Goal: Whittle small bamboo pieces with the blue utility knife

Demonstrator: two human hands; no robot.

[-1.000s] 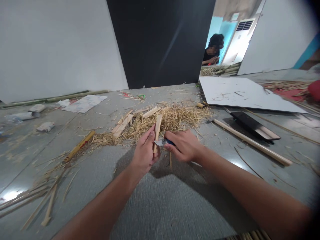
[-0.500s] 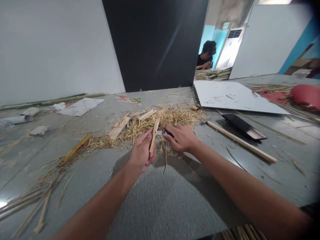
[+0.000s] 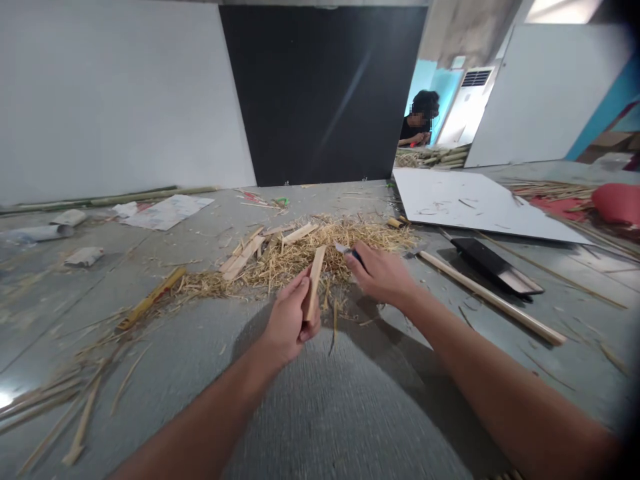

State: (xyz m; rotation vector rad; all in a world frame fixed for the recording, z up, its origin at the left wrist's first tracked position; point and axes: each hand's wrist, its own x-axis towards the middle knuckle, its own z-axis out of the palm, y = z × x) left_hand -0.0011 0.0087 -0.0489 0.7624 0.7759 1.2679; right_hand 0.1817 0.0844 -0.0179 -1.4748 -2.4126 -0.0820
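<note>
My left hand [image 3: 293, 317] is closed around the lower part of a flat bamboo strip [image 3: 315, 280], which points up and slightly right. My right hand [image 3: 383, 270] grips a utility knife [image 3: 345, 249] with a dark blue handle; its short blade points left, apart from the strip's upper end. Beneath and beyond both hands spreads a heap of pale shavings [image 3: 345, 233]. Several split bamboo pieces [image 3: 245, 257] lie on the heap's left side.
A yellow level-like tool [image 3: 153, 299] lies to the left. On the right are a wooden rod [image 3: 490, 297], a black case [image 3: 493, 263] and a white board [image 3: 480, 200]. A black panel [image 3: 320, 93] stands behind. Another person [image 3: 417, 123] sits at the back right.
My right hand has drawn the knife up and right, away from the bamboo strip. The strip has turned a little in my left hand. The view has tilted slightly upward.
</note>
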